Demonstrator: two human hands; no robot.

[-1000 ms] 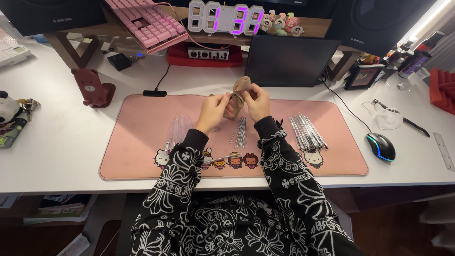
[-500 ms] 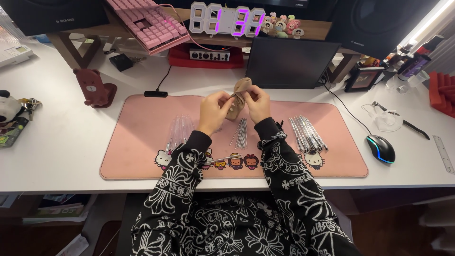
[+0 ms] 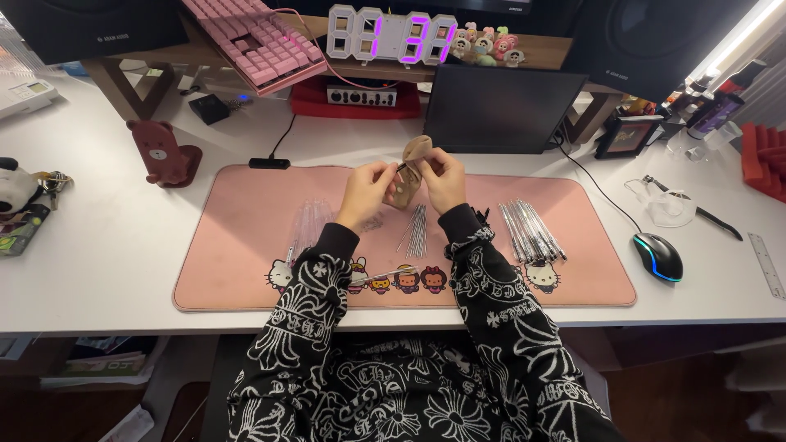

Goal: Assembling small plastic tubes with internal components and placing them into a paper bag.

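We are pinching a small tan pouch (image 3: 413, 168) above the pink mat (image 3: 246, 245), left hand (image 3: 366, 192) and right hand (image 3: 444, 178) both closed on it, and a loosening grip could be dropping it onto the rods (image 3: 416, 231).

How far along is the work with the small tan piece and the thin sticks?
Sorted so far: clear sleeves at left, a silvery pile at right. In hand: both the left hand and right hand pinch the tan piece. Left: loose thin sticks lie on the pink mat.
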